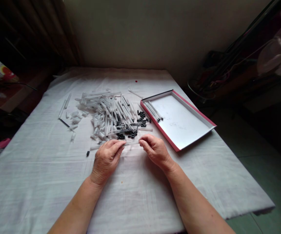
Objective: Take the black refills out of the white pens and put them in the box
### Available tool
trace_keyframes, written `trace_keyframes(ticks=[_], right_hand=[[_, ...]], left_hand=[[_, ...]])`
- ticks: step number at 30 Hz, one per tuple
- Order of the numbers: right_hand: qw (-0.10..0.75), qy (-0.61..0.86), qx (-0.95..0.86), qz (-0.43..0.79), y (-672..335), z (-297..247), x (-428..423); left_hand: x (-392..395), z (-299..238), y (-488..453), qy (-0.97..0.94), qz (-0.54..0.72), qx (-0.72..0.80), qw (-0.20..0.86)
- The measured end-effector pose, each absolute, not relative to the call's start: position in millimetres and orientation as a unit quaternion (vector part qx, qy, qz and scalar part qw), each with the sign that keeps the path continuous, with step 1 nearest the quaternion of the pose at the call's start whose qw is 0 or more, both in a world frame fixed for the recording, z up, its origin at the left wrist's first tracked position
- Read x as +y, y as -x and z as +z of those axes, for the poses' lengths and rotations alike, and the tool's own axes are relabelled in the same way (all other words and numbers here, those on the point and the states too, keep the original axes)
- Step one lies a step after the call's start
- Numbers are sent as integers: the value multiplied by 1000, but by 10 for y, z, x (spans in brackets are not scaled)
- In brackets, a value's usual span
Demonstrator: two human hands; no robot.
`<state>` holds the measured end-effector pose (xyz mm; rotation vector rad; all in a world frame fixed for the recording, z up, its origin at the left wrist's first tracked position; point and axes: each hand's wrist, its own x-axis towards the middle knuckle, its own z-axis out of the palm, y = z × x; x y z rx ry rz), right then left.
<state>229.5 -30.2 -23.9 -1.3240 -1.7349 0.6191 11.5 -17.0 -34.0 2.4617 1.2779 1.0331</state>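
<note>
My left hand (107, 157) and my right hand (153, 149) rest low on the cloth-covered table (45, 182), fingertips facing each other. Between them they pinch a thin clear pen barrel (132, 143), held level just above the cloth. Right behind the hands lies a heap of clear pen barrels and thin refills (110, 112), with small black caps (128, 132) scattered at its near edge. One black cap (87, 153) lies alone to the left of my left hand.
A shallow red-edged box lid (191, 126) sits to the right, with a few assembled pens (153, 112) lined along its left wall. Loose barrels (64, 109) lie to the left of the heap. The table's right edge drops to a tiled floor.
</note>
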Motion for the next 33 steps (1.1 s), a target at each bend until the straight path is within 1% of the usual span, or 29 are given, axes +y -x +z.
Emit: trace_keyframes(ticks=[4,7,13,18,20,24,28,31,33], right_hand=[[383,560,-713,179,-2299,-284,-295],[362,576,-712,174,-2296,-325,-285],[394,577,-663,269,-2297,-321,-298],[414,544,-634,361,-2307,-289,-318],[424,528,-630,380,-2301,-286,-320],[432,523,-652,338,-2288,-251,-318],[387,540,-691,283,-2292,-209,-315],[371,551,-693,280,-2302,-222,-317],[382,547,-683,298,-2307,-239,-321]], left_hand=[[-178,-314,-136,-835,349,418,72],[-185,-311,-145,-839,351,409,73],[-183,-329,-138,-839,359,396,99],[-146,-343,-88,-820,354,430,130],[-135,-349,-71,-815,354,438,139],[-137,-355,-73,-817,356,431,144],[-151,-342,-101,-820,353,424,154],[-152,-327,-112,-824,351,417,157],[-149,-323,-109,-825,350,416,155]])
